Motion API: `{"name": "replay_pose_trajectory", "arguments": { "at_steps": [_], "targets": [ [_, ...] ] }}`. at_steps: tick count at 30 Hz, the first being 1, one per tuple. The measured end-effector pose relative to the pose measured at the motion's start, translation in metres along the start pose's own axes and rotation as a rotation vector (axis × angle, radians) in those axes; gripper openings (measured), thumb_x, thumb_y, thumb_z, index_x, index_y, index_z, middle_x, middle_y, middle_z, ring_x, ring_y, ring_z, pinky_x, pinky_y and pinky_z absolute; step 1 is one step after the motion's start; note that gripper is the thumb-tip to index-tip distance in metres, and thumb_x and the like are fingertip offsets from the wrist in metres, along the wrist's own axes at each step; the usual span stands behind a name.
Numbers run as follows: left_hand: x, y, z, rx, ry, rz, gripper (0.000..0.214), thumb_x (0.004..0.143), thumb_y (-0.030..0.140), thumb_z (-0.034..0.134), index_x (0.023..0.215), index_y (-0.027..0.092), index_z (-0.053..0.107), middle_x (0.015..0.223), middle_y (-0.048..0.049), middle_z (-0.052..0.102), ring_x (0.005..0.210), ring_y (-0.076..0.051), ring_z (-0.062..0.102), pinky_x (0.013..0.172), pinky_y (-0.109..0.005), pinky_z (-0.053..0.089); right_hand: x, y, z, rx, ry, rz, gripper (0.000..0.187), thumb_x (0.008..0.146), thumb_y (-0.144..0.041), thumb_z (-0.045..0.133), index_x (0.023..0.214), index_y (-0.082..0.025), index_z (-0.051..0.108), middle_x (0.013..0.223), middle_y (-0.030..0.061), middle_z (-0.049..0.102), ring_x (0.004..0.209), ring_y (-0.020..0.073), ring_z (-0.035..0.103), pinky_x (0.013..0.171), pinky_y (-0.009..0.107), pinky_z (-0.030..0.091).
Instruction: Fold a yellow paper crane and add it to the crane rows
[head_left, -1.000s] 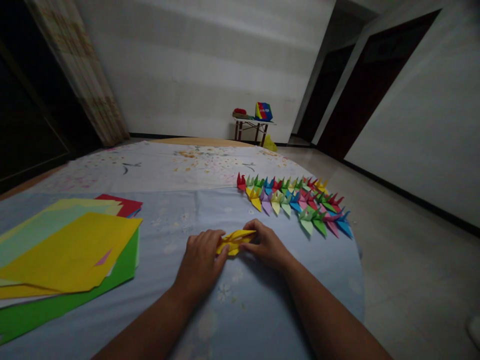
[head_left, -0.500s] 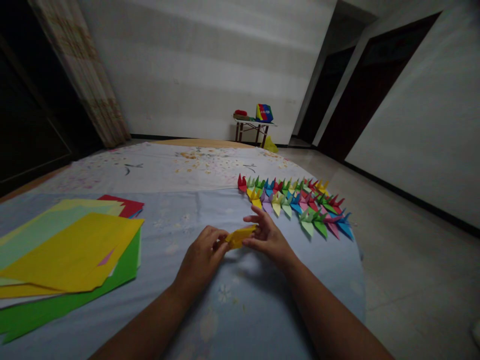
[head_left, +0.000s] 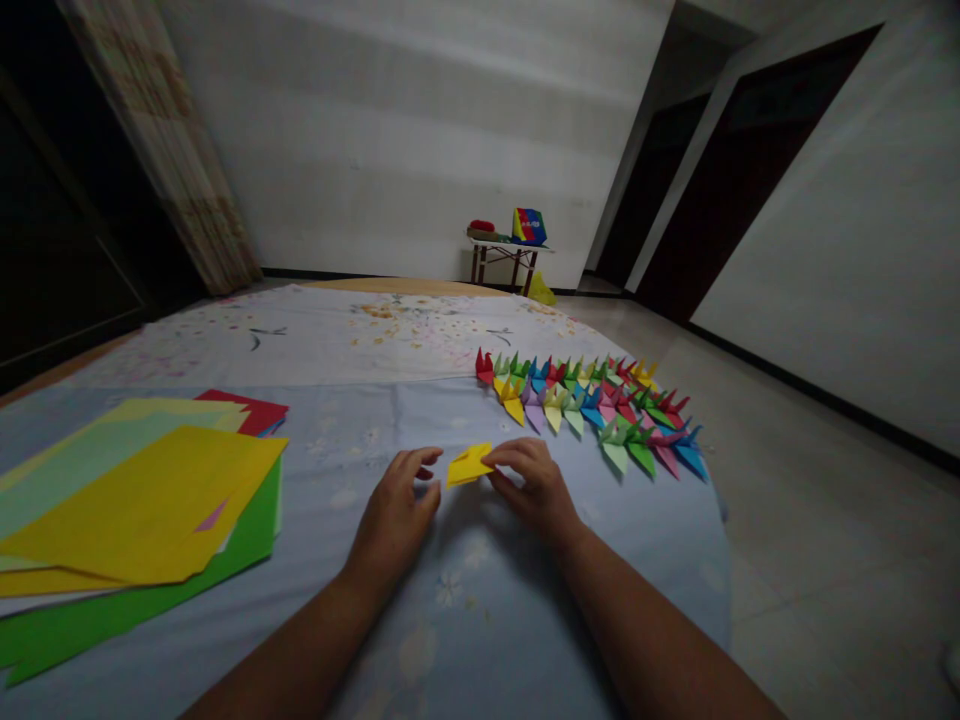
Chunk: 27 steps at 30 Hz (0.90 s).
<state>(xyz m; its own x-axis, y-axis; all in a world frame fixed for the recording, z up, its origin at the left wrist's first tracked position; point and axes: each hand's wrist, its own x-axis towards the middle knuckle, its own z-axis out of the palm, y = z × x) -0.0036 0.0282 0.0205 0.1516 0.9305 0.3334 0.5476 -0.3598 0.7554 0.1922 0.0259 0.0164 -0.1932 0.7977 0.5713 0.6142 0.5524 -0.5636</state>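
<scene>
A small folded piece of yellow paper (head_left: 469, 466) is pinched at its right end by my right hand (head_left: 534, 487), between thumb and fingers. It is held just above the blue flowered tablecloth (head_left: 420, 640). Left of the paper, my left hand (head_left: 397, 507) is held with thumb and fingers apart, and a narrow gap separates it from the paper. Beyond my right hand stand several rows of folded paper cranes (head_left: 553, 405) in red, green, yellow, blue, pink and purple.
Loose coloured sheets (head_left: 157, 500), yellow, green, pale green and red, lie overlapped on the left. The round table's edge curves down on the right, beside the tiled floor (head_left: 817, 540). A small side table (head_left: 517, 246) with a colourful box stands by the far wall.
My left hand has let go of the yellow paper and moved slightly left. My right hand, its fingers spread before, has closed on the paper's right end.
</scene>
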Motion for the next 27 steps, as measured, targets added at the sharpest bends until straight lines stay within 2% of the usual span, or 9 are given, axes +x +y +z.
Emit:
{"name": "replay_pose_trajectory", "arguments": {
  "at_steps": [2,5,8,11,13,16,20,24,27],
  "targets": [
    [0.002,-0.004,-0.002,0.041,0.061,-0.028,0.03,0.076,0.015,0.046,0.105,0.019,0.054,0.102,-0.0051,0.057,0.085,-0.017,0.058,0.073,-0.033,0.048,0.0,-0.001,0.0,-0.154,-0.002,-0.028,0.014,0.083,-0.025,0.052,0.09,-0.025,0.065,0.089,0.0044,0.063,0.09,0.018,0.052,0.085,0.036,0.032],
    [0.005,-0.005,-0.004,0.08,0.118,-0.043,0.028,0.077,0.017,0.043,0.103,0.017,0.055,0.1,-0.0059,0.058,0.085,-0.018,0.059,0.072,-0.033,0.048,0.0,-0.005,0.004,-0.285,-0.107,-0.075,0.015,0.085,-0.027,0.051,0.087,-0.027,0.066,0.086,0.0033,0.063,0.088,0.0178,0.048,0.085,0.037,0.025],
    [0.005,-0.004,-0.007,0.106,0.099,0.002,0.028,0.077,0.013,0.04,0.098,0.018,0.057,0.095,-0.0052,0.06,0.086,-0.018,0.059,0.074,-0.033,0.048,-0.001,-0.01,0.008,-0.321,-0.241,-0.119,0.012,0.084,-0.026,0.054,0.086,-0.028,0.066,0.082,0.0024,0.062,0.086,0.0168,0.046,0.083,0.035,0.022],
    [0.005,-0.004,-0.012,0.111,0.073,0.062,0.034,0.074,0.007,0.034,0.094,0.018,0.059,0.092,-0.0044,0.061,0.089,-0.017,0.058,0.078,-0.033,0.048,-0.002,-0.013,0.009,-0.337,-0.318,-0.141,0.01,0.083,-0.023,0.056,0.085,-0.026,0.065,0.08,0.0021,0.061,0.085,0.0166,0.045,0.083,0.034,0.021],
    [0.006,-0.004,-0.016,0.126,0.098,0.066,0.034,0.074,0.006,0.033,0.093,0.017,0.059,0.092,-0.0049,0.061,0.089,-0.017,0.058,0.079,-0.033,0.047,-0.002,-0.014,0.008,-0.36,-0.325,-0.147,0.01,0.082,-0.023,0.056,0.085,-0.025,0.065,0.08,0.0025,0.061,0.086,0.0173,0.045,0.082,0.035,0.021],
    [0.007,-0.002,-0.018,0.182,0.127,0.117,0.03,0.078,0.009,0.034,0.094,0.014,0.059,0.092,-0.0068,0.061,0.091,-0.019,0.056,0.082,-0.034,0.045,-0.002,-0.016,0.008,-0.425,-0.265,-0.104,0.012,0.084,-0.022,0.054,0.087,-0.025,0.065,0.082,0.0038,0.06,0.087,0.0187,0.044,0.083,0.037,0.02],
    [0.002,0.004,-0.012,0.34,-0.016,0.279,0.029,0.082,0.013,0.039,0.104,0.017,0.058,0.099,-0.0068,0.06,0.096,-0.02,0.051,0.087,-0.038,0.038,-0.002,-0.019,0.011,-0.473,-0.25,-0.046,0.012,0.084,-0.022,0.053,0.087,-0.025,0.065,0.082,0.0048,0.06,0.086,0.0194,0.043,0.082,0.038,0.021],
    [-0.005,0.004,-0.006,0.489,-0.234,0.312,0.026,0.084,0.016,0.044,0.104,0.021,0.06,0.096,-0.005,0.06,0.093,-0.021,0.051,0.082,-0.037,0.035,-0.004,-0.018,0.013,-0.398,-0.346,-0.057,0.015,0.083,-0.021,0.055,0.089,-0.028,0.067,0.08,0.0034,0.059,0.084,0.0175,0.044,0.079,0.035,0.023],
    [-0.007,0.003,-0.005,0.548,-0.321,0.32,0.022,0.085,0.018,0.045,0.098,0.023,0.062,0.094,-0.0038,0.059,0.092,-0.02,0.05,0.079,-0.035,0.034,-0.005,-0.011,0.009,-0.297,-0.393,-0.044,0.017,0.082,-0.023,0.057,0.094,-0.031,0.066,0.082,0.0023,0.059,0.084,0.0166,0.045,0.076,0.033,0.025]
  ]
}}
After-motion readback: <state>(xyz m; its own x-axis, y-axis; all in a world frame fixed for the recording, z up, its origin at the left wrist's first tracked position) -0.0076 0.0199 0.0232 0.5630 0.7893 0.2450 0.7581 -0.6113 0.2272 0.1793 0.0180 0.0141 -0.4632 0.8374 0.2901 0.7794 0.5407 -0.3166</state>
